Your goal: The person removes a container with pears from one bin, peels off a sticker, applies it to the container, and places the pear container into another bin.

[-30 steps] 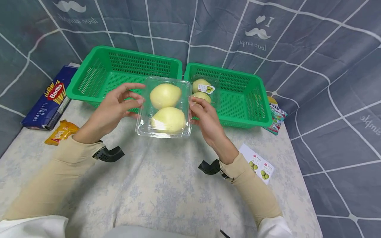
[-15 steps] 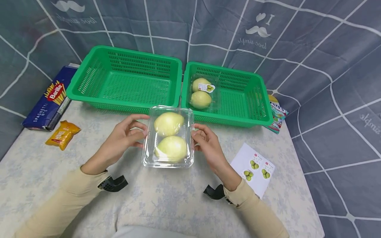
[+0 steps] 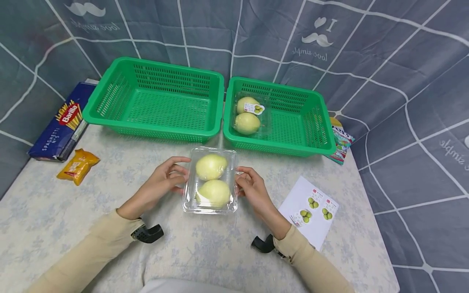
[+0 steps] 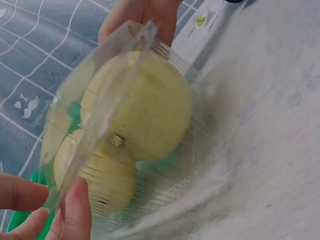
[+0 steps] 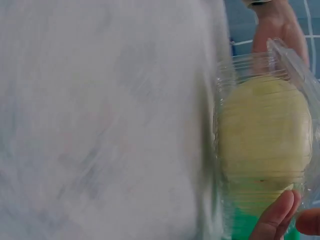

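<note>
- Here, the left hand (image 3: 161, 183) and the right hand (image 3: 253, 191) pinch the sides of a clear box (image 3: 210, 181) between them, one on each side so it stays level.
- The box holds two pears (image 3: 211, 179) and sits low over the table (image 3: 205, 248).
- Just right of the right hand lies a sticker sheet (image 3: 311, 209).
- Past the hands stand two green baskets; the right basket (image 3: 315, 122) holds another pear box (image 3: 249, 116).

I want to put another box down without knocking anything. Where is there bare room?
Left basket holds nothing visible. Bare table lies between the yellow packet and left hand. Crowded: both hands grip the clear fruit box; the sticker sheet lies beside the right hand.
</note>
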The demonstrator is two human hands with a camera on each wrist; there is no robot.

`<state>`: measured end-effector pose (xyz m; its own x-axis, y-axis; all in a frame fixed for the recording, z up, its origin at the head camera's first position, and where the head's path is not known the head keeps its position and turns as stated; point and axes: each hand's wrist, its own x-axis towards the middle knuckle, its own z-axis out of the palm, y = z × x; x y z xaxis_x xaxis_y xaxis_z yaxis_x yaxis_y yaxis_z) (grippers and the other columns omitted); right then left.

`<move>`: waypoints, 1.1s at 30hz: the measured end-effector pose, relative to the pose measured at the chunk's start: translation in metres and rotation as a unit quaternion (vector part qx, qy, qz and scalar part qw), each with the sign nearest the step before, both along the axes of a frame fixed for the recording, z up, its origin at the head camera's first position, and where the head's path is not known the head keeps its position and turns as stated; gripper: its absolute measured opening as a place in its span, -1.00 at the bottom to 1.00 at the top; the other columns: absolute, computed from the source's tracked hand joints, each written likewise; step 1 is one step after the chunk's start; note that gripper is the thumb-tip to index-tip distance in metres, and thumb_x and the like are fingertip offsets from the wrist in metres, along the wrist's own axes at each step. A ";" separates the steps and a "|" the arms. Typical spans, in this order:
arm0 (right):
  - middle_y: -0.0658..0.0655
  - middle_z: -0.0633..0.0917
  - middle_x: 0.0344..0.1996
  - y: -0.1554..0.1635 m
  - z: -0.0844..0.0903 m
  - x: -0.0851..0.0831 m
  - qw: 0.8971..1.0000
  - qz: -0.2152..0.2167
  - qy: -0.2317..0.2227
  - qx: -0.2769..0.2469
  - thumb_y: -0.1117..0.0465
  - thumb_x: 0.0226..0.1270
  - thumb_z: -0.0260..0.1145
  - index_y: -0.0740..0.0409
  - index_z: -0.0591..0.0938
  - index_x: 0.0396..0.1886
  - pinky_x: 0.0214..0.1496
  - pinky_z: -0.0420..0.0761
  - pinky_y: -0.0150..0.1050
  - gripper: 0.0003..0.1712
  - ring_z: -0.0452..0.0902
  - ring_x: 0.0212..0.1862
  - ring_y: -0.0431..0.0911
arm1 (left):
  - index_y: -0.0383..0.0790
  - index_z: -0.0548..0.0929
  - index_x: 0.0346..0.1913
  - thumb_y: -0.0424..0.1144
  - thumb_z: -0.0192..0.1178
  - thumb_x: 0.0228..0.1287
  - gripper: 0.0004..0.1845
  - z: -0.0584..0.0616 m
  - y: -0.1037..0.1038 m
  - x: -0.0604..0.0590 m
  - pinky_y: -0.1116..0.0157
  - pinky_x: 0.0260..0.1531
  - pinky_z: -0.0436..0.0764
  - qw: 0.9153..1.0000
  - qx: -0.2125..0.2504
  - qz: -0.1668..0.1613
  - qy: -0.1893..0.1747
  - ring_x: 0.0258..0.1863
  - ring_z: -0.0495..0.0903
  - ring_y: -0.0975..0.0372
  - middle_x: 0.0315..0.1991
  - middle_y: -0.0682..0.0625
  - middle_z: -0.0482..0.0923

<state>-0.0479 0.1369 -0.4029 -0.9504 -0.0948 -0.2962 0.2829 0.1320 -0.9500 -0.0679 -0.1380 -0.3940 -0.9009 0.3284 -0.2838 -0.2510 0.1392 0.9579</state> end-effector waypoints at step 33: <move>-0.01 0.54 -0.38 0.004 -0.010 -0.028 1.000 0.008 -0.022 -0.001 0.18 0.56 0.13 0.13 0.43 0.38 -0.27 0.65 -0.31 -0.54 0.52 -0.35 -0.19 | -0.25 0.20 0.51 -0.34 0.21 0.38 -0.30 -0.001 0.011 -0.013 0.31 -0.16 0.70 1.000 -0.018 0.014 0.002 -0.17 0.54 0.36 0.16 -0.20 0.36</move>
